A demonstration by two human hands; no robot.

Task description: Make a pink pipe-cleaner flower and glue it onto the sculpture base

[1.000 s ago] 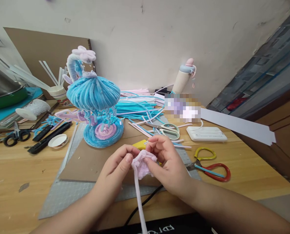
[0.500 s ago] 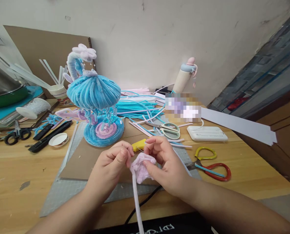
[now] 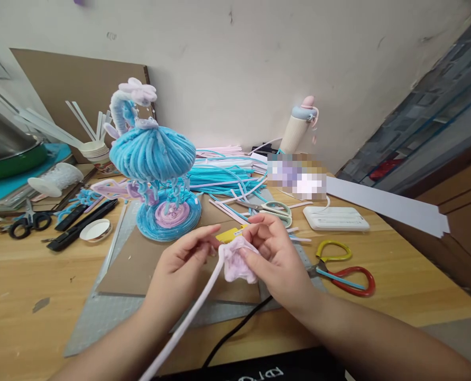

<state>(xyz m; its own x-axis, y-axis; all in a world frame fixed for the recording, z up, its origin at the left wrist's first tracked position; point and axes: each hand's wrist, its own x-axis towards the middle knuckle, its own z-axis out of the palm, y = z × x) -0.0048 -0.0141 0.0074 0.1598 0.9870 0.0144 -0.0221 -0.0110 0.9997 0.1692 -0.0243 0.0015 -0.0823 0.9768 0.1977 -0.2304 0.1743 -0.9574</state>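
Strip of pink fuzz [image 3: 186,323] comes nearest you, slanting up from 7 o'clock to the fuzzy pink piece [image 3: 241,264] at your dial's centre. Your right hand [image 3: 280,259], at 3, has that piece pinched under the thumb; your left hand [image 3: 183,259], at 9, bends its fingers beside the edge, grip or no grip, can't tell. Further out at 3, scissors [image 3: 321,264]! Just past the piece at 12, a yellow tool [image 3: 230,234]. White box [image 3: 336,218] at 2, blue umbrella-shaped model [image 3: 151,153] at 11, blue strips [image 3: 219,177] at 12, and farthest, a bottle [image 3: 294,127] at 1.
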